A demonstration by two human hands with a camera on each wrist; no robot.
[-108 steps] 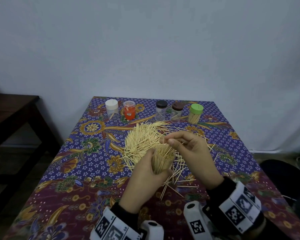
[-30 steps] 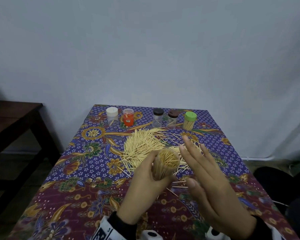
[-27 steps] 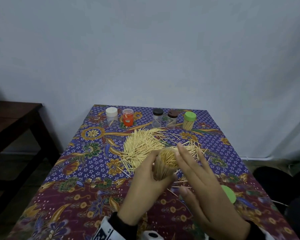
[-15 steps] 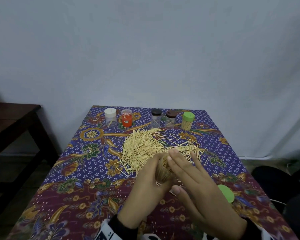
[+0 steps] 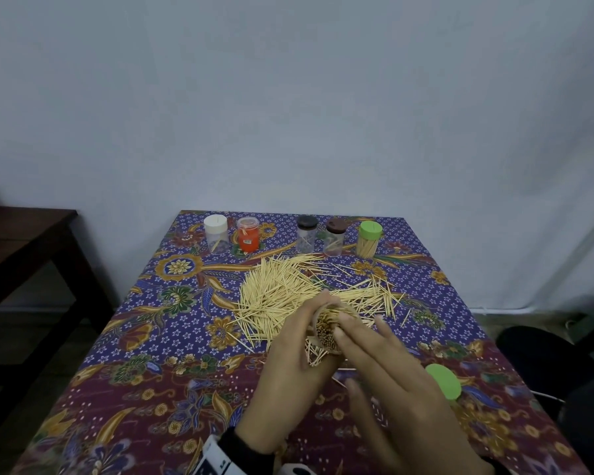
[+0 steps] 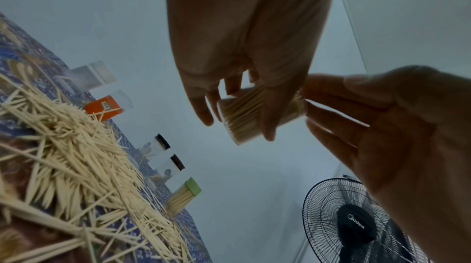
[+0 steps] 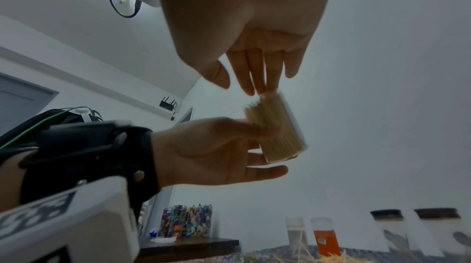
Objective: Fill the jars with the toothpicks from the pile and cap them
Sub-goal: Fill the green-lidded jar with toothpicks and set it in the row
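**Toothpick jar held open, tilted in the left grip**

Toothpicks pack a clear, cylindrical plastic jar (image 5: 326, 332) so tightly that their blunt ends form a speckled disc at its uncapped mouth. The left hand (image 5: 290, 368) wraps thumb and fingers round the smooth wall and holds the jar above the counter (image 5: 172, 337), over the near edge of the pile. The jar's long axis leans: in the right wrist view its mouth points up and toward the right hand, its flat base down and away. The right hand (image 5: 396, 385) holds nothing; its straight fingers (image 7: 254, 74) lie flat with the tips touching the toothpick ends at the rim.

A loose pile of toothpicks (image 5: 288, 289), thin pale wooden sticks lying at all angles, spreads over the middle of the patterned floral cloth. A round green cap (image 5: 443, 382) lies flat on the cloth just right of the right hand.

Along the far edge stand five upright jars: a white-capped jar (image 5: 216, 233), an orange jar (image 5: 248, 234), a black-capped jar (image 5: 306, 233), a brown-capped jar (image 5: 335, 236) and a full green-capped jar (image 5: 369, 238).
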